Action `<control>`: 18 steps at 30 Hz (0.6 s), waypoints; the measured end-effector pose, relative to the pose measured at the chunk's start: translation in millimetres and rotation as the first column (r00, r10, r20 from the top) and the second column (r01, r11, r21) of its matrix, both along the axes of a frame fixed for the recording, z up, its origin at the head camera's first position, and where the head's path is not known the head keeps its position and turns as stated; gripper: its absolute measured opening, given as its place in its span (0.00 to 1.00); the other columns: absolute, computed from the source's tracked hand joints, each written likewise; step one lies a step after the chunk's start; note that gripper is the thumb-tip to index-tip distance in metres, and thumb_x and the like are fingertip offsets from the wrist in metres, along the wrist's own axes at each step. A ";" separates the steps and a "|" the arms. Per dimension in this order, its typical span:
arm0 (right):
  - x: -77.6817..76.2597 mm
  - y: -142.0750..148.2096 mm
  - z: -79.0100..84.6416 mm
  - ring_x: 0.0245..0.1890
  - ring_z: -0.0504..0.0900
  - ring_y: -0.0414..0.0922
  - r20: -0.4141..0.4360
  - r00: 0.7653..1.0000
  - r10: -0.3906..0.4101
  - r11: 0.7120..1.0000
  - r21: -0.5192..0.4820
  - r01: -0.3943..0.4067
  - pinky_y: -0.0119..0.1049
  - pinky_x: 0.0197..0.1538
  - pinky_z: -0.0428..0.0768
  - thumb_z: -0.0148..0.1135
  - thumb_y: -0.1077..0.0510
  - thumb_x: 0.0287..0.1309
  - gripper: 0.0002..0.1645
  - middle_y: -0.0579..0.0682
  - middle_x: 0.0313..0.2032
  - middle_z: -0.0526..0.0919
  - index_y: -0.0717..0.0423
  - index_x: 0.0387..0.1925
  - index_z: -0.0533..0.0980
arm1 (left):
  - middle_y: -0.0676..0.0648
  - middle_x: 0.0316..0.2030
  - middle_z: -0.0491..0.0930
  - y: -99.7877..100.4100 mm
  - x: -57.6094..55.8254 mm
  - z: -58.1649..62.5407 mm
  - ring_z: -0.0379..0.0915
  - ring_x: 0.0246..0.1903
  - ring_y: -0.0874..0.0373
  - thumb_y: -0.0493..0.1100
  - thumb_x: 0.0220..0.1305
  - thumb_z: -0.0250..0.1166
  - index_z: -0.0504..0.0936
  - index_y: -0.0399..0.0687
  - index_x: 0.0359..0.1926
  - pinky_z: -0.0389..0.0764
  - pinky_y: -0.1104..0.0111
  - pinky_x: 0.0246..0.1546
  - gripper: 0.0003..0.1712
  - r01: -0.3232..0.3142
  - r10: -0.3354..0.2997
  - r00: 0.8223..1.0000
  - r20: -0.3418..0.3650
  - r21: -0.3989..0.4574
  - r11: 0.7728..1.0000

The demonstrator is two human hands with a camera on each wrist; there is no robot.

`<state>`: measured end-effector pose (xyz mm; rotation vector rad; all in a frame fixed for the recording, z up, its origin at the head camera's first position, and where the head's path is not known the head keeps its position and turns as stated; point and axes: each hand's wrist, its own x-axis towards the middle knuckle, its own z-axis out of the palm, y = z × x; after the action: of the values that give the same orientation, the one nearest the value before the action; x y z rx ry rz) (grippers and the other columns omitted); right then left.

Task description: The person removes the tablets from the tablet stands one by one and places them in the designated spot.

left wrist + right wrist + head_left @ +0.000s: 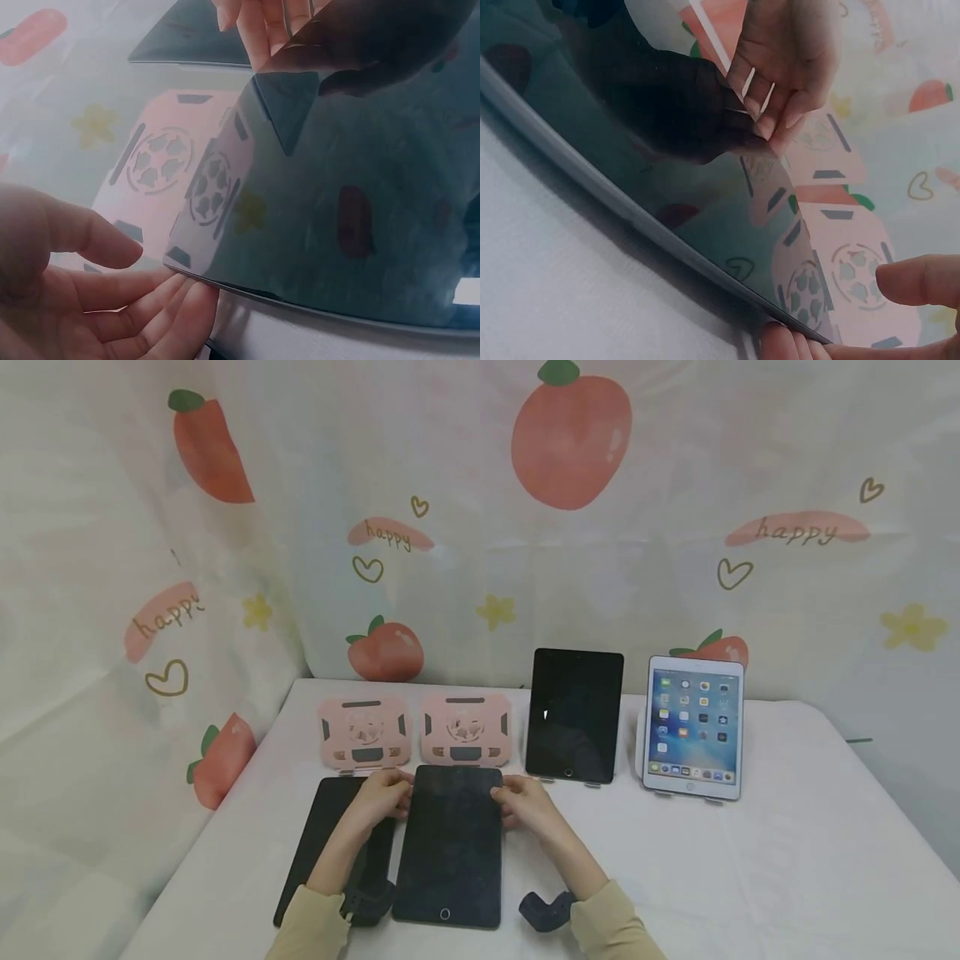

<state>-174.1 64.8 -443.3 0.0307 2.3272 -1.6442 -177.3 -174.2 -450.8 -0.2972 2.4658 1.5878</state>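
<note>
A black-screened tablet point(448, 847) lies upright in the middle of the head view, its round button nearest me. By its far left corner is my left hand point(384, 797); in the left wrist view the fingertips touch the underside of that corner and the thumb stays apart. At the far right corner is my right hand point(528, 806). The right wrist view shows its fingers under the edge, thumb off the glass. Beneath my left forearm lies a second dark tablet point(322, 835), partly hidden.
Two pink stands point(365, 732) with football cut-outs stand side by side behind the tablets. To their right, a black tablet point(573, 714) and a white tablet point(693, 727) with a lit screen lean on stands. A printed curtain point(465, 460) closes off the white table point(810, 860).
</note>
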 end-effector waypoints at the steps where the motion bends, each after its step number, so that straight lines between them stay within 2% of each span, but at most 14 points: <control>1: -0.1 -0.4 -0.2 0.36 0.83 0.48 0.001 1.000 0.005 1.000 0.006 -0.005 0.39 0.39 0.85 0.54 0.59 0.63 0.29 0.69 0.49 0.79 0.77 0.59 0.66 | 0.43 0.31 0.77 0.0 0.0 -0.2 0.73 0.28 0.58 0.35 0.66 0.51 0.77 0.29 0.50 0.81 0.71 0.28 0.17 -0.001 0.001 1.000 0.004 -0.001 1.000; 11: 0.2 -1.2 -3.4 0.37 0.85 0.52 0.028 1.000 -0.014 0.998 -0.061 0.016 0.40 0.39 0.86 0.52 0.60 0.63 0.30 0.71 0.51 0.78 0.77 0.61 0.64 | 0.44 0.30 0.77 -0.1 -0.3 -0.8 0.73 0.25 0.61 0.33 0.66 0.50 0.76 0.26 0.52 0.81 0.72 0.27 0.19 0.011 -0.011 1.000 0.023 -0.006 1.000; 18: -1.4 -1.6 -5.1 0.38 0.84 0.48 0.042 0.999 -0.005 0.999 -0.041 0.006 0.39 0.40 0.85 0.53 0.60 0.63 0.29 0.70 0.51 0.78 0.76 0.61 0.65 | 0.45 0.30 0.76 -1.3 1.0 -1.8 0.73 0.26 0.61 0.33 0.65 0.49 0.76 0.26 0.53 0.82 0.71 0.28 0.19 0.022 -0.021 1.000 0.023 -0.010 1.000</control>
<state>-175.5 63.1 -448.4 0.0625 2.2634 -1.6774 -176.3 -175.5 -452.6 -0.2881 2.4524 1.5550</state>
